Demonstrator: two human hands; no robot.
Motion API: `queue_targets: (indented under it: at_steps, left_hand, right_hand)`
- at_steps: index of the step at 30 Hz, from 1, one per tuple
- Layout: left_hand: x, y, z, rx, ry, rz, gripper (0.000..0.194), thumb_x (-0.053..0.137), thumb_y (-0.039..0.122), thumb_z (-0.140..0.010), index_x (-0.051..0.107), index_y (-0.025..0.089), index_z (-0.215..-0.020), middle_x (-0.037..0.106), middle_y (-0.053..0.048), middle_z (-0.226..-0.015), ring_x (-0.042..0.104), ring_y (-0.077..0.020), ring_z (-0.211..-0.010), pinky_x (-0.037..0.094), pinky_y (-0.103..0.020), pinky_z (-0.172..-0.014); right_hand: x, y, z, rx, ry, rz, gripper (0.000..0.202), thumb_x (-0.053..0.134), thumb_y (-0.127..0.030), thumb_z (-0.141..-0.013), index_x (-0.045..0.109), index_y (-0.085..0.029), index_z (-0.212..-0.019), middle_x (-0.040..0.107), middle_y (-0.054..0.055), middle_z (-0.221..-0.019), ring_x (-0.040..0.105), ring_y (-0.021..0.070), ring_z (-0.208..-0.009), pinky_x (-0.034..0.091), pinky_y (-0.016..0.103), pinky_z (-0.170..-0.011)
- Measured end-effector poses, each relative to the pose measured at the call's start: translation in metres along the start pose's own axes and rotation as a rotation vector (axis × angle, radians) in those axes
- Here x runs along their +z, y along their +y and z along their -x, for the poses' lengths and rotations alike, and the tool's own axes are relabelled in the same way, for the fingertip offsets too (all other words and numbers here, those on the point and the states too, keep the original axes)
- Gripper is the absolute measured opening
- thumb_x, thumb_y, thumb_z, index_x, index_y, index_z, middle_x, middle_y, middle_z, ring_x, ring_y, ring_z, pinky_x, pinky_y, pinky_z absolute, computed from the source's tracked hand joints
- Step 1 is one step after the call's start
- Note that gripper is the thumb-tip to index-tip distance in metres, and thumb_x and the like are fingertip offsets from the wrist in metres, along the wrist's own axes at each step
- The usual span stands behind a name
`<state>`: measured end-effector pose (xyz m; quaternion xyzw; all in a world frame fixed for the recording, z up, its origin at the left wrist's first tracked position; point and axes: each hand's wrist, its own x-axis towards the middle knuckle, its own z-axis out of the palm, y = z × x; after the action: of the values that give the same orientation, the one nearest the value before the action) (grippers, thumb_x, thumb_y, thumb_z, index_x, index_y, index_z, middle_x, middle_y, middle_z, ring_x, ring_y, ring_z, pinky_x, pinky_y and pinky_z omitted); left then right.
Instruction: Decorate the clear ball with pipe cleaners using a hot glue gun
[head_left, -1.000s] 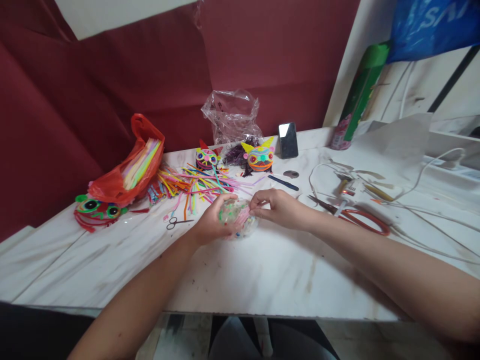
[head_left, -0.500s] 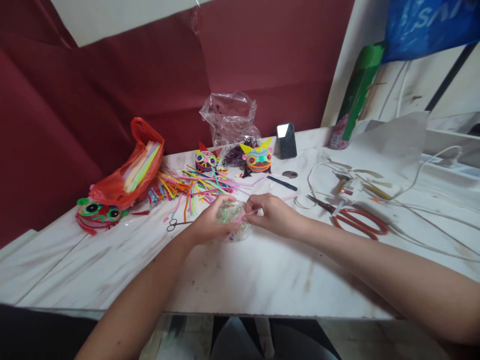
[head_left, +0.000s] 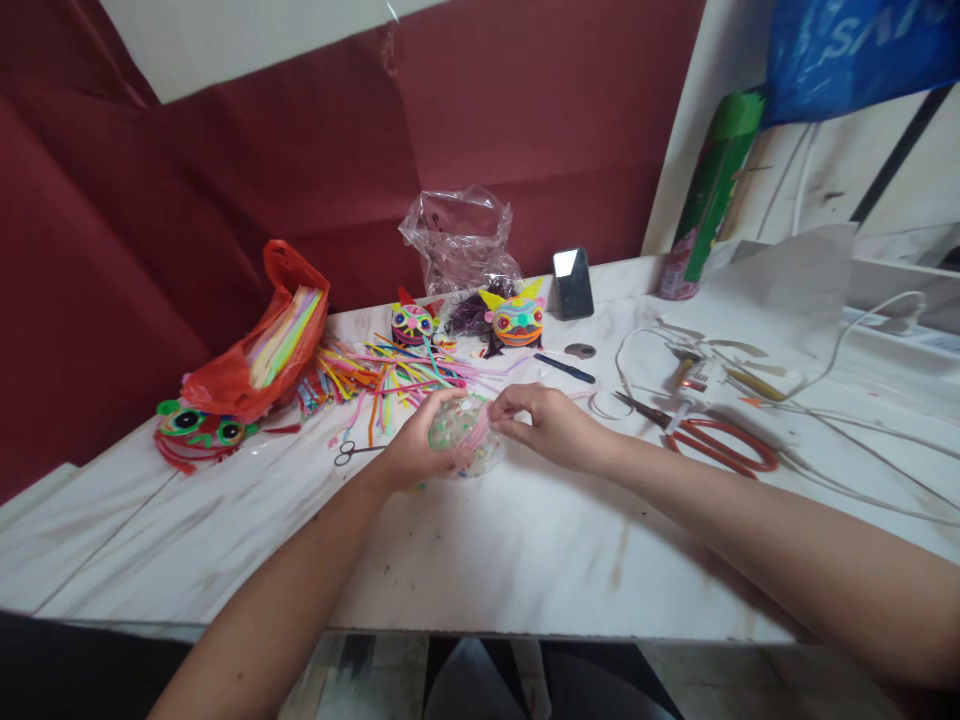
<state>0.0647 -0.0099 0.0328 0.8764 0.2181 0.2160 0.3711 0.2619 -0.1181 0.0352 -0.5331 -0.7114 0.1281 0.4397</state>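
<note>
A clear rounded piece with green and coloured specks and a pink band is near the middle of the table. My left hand wraps round its left side. On the right side, my right hand has thumb and fingertips pinched at the end of the pink band; what exactly lies between the fingertips is too small to make out. Behind the hands, colourful fuzzy sticks lie in a loose pile.
Two small decorated heads and a phone stand behind. Red-handled scissors, a glue gun and cables are at right. Small scissors, a red bag and a green-eyed head are at left.
The rounded piece has turned slightly and shows more of its pink band. My right hand's fingertips have shifted a little along its right side.
</note>
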Motion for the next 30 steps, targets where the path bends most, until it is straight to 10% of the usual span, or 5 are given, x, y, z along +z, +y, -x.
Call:
queue_targets:
  at_steps: [30]
  left_hand:
    - [0.001,-0.004,-0.002,0.150,-0.012,-0.074,0.072,0.073,0.052,-0.071,0.047,0.021,-0.131,0.047,-0.013,-0.139,0.041,-0.0314,-0.134,0.032,-0.045,-0.114]
  right_hand:
    - [0.001,0.004,-0.001,0.107,-0.041,-0.044,0.009,0.062,-0.020,-0.079,0.061,-0.018,-0.070,0.066,0.001,-0.071,0.063,0.0153,-0.070,0.048,0.027,-0.069]
